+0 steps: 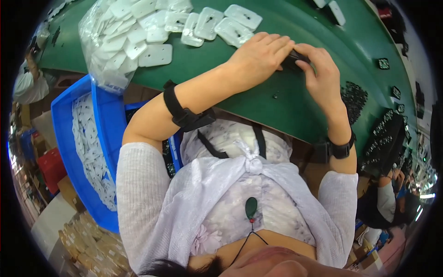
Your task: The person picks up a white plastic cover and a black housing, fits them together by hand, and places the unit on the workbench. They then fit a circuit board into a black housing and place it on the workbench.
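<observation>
Above the green tabletop, both my hands meet at a small dark part, mostly covered by fingers, so its exact kind cannot be made out. My left hand lies over its left side, fingers together and pressed against it. From the right, my right hand pinches the same part between thumb and index finger. White rounded rectangular plates with small dark holes lie just beyond my left hand. A tiny black piece rests on the table below the hands.
A clear plastic bag spills many white plates on the left of the green table. A blue bin of white parts stands left of me. Small black pieces are heaped by my right wrist, with a black bag further right.
</observation>
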A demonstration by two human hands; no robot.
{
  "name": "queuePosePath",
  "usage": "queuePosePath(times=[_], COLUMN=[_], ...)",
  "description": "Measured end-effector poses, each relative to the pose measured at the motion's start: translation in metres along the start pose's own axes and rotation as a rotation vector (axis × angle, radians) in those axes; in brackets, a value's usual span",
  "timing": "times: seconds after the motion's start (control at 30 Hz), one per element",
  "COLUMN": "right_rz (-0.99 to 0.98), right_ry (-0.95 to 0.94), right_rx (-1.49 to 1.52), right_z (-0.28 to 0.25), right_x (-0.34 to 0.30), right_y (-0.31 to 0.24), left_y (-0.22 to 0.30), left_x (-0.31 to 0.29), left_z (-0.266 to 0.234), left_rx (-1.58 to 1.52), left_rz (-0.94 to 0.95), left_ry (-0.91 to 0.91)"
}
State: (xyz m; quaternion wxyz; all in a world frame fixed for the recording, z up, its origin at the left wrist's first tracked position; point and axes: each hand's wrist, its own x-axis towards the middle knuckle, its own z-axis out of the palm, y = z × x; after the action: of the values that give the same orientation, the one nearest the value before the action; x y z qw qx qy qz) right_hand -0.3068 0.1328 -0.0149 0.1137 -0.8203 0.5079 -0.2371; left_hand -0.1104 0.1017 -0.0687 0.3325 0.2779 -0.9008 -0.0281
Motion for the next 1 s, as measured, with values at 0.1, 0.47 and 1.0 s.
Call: queuePosePath(times=[0.1,0.47,1.0], right_rz=[0.293,0.367,0.612], right_ry=[-0.12,0.027,0.488], right_rx=[0.511,0.914,0.815], right_z=[-0.01,-0.013,-0.072], right_x=[0.02,-0.001,0.032], right_y=[0.013,0.0,0.136], left_y=[-0.014,0.017,0.008], left_x=[0.018,0.025,0.016], left_z=[0.001,-0.029,-0.031], left_rx=[-0.149,-0.991,-0.857], left_rz=[-0.043,-0.796,-0.676], left_ry=[0.017,-0.188,-0.052])
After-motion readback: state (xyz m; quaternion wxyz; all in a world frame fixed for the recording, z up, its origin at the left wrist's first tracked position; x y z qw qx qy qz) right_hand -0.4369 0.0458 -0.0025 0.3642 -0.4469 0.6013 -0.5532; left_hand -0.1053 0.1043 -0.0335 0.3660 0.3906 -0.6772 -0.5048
